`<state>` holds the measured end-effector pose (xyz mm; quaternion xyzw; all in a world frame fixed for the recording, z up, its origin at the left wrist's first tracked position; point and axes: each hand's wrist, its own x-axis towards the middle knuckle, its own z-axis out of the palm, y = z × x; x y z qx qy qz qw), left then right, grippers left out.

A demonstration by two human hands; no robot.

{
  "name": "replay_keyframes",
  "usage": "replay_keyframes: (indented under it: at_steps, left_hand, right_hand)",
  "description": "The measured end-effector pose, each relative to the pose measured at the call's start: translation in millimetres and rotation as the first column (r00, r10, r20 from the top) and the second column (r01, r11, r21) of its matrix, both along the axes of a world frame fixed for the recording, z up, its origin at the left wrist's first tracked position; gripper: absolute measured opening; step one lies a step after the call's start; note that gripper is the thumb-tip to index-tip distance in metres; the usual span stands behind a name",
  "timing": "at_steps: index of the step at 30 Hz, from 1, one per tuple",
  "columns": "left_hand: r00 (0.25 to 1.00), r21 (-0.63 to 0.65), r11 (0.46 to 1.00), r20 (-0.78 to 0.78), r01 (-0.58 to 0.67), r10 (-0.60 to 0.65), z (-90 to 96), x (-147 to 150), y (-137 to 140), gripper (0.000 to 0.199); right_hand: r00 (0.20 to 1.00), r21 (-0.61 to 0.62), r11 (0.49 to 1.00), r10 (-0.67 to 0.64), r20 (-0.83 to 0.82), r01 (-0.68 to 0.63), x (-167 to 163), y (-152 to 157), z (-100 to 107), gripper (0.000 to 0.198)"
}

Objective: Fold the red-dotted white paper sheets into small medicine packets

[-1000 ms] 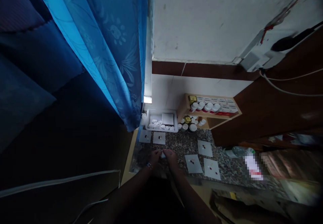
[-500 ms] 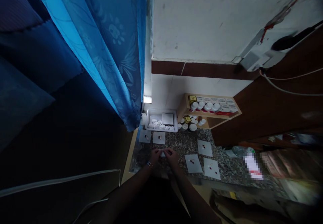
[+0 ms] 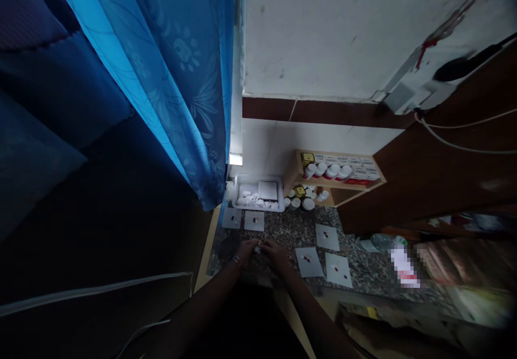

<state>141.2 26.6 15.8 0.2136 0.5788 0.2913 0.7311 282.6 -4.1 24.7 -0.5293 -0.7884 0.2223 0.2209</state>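
While the blue curtain hangs to the left of the white tray, two paper sheets dotted with pills lie just in front of that tray. Here's the left hand, nearer than the tray, fingertips pinched on a small white piece, too blurred to make out; and there's the right hand, gripping the same piece, the two almost together! Right of the tray, white-capped bottles crowd up, and farther right and nearer, three more sheets carry pills.
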Motion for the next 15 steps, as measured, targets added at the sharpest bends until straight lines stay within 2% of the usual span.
replay_keyframes:
  at_steps: [4,6,8,9,11,13,15]
  left_hand:
    - [0.999,-0.007,0.999,-0.013,-0.038,0.038,3.3,-1,1,0.036]
    - [0.998,0.014,0.999,-0.027,-0.053,0.053,3.9,-2,2,0.038]
    - [0.996,0.046,0.997,-0.047,-0.069,0.071,3.7,-2,2,0.041]
    - [0.995,0.061,0.995,-0.06,-0.073,0.077,3.4,-2,2,0.042]
    - [0.993,0.093,0.993,-0.083,-0.078,0.086,2.6,-2,1,0.042]
    - [0.992,0.127,0.989,-0.097,-0.071,0.084,2.0,-2,0,0.041]
    - [0.991,0.158,0.986,-0.115,-0.051,0.07,1.6,-2,-2,0.039]
  right_hand:
    - [0.999,-0.02,1.0,-0.003,-0.049,0.002,-5,-4,14,0.023]
    - [0.985,-0.06,0.998,-0.028,-0.168,0.018,-8,-5,14,0.024]
    - [0.932,-0.158,0.981,-0.157,-0.325,0.111,-10,-3,7,0.028]
    - [0.881,-0.234,0.956,-0.26,-0.395,0.177,-11,-1,2,0.032]
    - [0.74,-0.417,0.861,-0.479,-0.472,0.291,-13,5,-10,0.043]
    - [0.662,-0.583,0.775,-0.573,-0.483,0.245,-13,10,-21,0.051]
    - [0.634,-0.672,0.718,-0.607,-0.479,0.18,-13,14,-27,0.051]
